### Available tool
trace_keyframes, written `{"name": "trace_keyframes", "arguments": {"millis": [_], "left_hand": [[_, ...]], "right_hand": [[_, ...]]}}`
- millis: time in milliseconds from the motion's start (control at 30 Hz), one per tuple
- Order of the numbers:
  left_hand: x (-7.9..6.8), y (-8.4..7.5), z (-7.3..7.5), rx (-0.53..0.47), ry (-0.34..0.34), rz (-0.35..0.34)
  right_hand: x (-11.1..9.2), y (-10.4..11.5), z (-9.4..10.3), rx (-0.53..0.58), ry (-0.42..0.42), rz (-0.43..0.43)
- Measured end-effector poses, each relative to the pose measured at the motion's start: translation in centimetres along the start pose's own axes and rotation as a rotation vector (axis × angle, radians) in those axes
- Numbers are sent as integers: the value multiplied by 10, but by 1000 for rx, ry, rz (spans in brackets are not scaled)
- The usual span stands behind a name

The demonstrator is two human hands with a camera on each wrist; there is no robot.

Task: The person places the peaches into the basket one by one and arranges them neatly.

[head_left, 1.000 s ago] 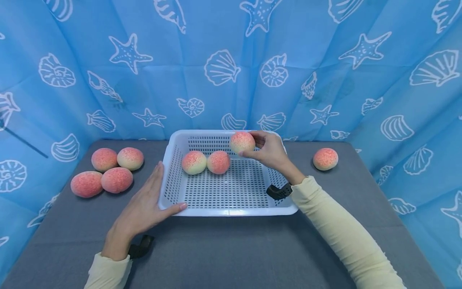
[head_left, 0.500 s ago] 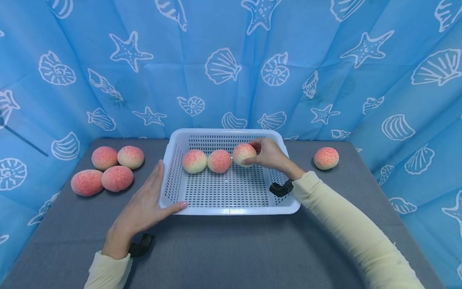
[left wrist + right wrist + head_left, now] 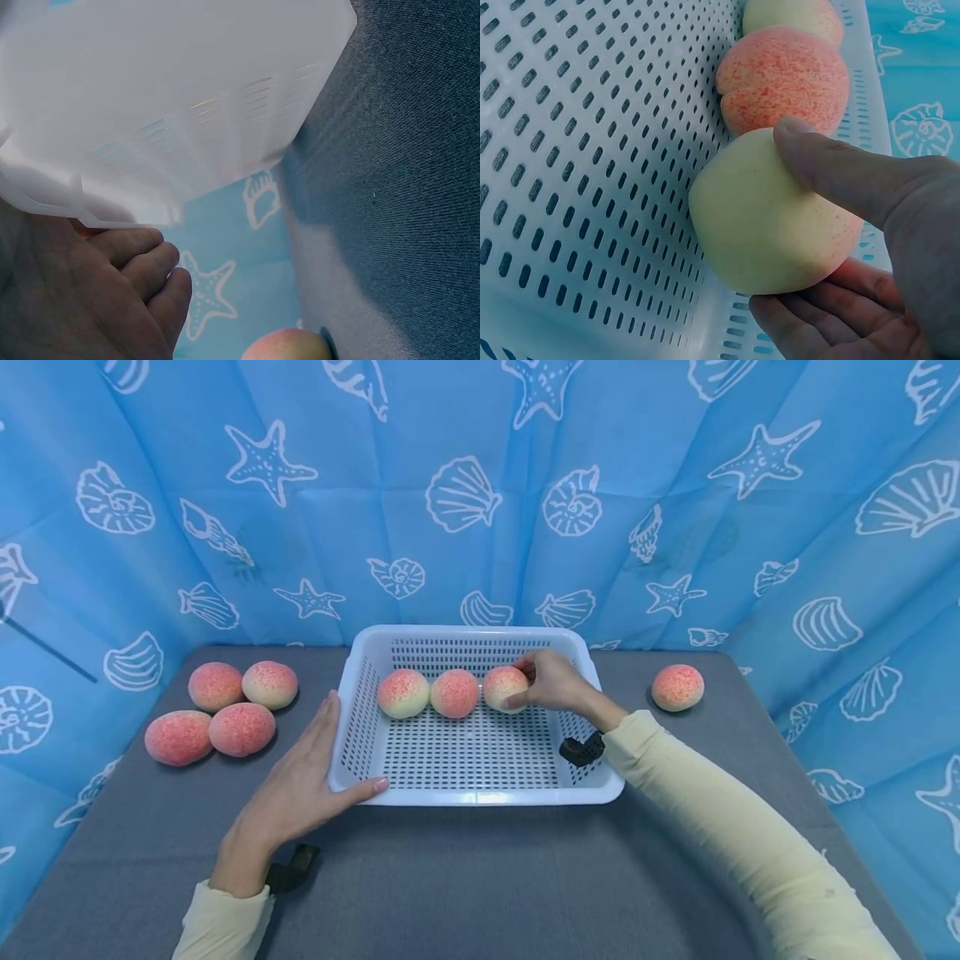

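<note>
My right hand holds a peach between thumb and fingers, low inside the white plastic basket. In the right wrist view the held peach shows its pale yellow side, with the thumb over its top and the fingers along its lower side. Two more peaches lie in a row to its left, a red one and a half-yellow one. My left hand rests against the basket's left side, its thumb on the front rim and its fingers stretched along the outside.
Several peaches sit grouped on the grey cloth left of the basket. A single peach lies on the right. Behind the table hangs a blue curtain with white shells and starfish.
My right hand has lowered the peach into the basket, bringing it beside the red one in the row. The left hand stays on the basket's side.
</note>
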State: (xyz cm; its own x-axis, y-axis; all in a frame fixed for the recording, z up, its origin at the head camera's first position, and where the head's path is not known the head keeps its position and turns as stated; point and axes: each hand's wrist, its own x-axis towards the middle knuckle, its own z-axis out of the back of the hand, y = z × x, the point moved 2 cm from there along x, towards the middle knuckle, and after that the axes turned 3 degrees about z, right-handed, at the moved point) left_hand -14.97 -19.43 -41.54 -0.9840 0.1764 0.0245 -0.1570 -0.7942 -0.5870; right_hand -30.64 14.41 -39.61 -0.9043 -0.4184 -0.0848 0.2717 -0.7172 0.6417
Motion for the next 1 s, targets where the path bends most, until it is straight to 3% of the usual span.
{"name": "trace_keyframes", "arguments": {"millis": [567,800,1000], "left_hand": [[0,-1,0,6,-6,-5],[0,0,0,10,-1,12],[1,-1,0,23,0,17]], "right_hand": [[-3,-2,3,25,9,-130],[1,-2,0,9,66,-63],[3,-3,-3,-78,83,-48]]}}
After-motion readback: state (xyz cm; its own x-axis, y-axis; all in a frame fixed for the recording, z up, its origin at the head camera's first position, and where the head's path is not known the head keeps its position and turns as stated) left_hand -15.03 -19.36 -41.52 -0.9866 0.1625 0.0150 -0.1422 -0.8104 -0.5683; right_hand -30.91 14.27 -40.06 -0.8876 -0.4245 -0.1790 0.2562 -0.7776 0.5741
